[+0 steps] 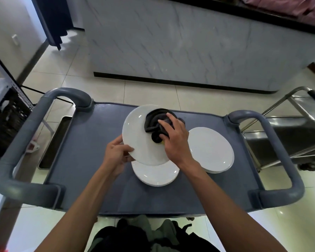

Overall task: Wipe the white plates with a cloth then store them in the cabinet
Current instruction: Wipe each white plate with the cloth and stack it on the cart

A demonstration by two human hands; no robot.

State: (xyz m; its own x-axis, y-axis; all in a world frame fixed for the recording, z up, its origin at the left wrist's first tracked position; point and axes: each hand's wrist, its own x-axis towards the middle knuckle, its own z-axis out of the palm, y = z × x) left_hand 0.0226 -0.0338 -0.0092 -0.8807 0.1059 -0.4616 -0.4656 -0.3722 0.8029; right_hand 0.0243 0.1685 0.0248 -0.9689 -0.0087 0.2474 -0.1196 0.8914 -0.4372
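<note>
My left hand [116, 153] grips the near-left rim of a white plate [138, 135], which is lifted and tilted above the grey cart top [84, 142]. My right hand [173, 137] presses a bunched dark cloth [155, 122] onto the upper right of that plate's face, fingers curled over the cloth. Under the held plate lies a stack of white plates [155, 175]. A second stack of white plates [211, 150] sits to the right on the cart, partly behind my right wrist.
The cart has thick grey handles at the left [25, 135] and right [273, 146]. A marble-look counter [189, 42] stands beyond it. A steel trolley [287, 135] is at the right, a metal rack [5, 84] at the left, tiled floor between.
</note>
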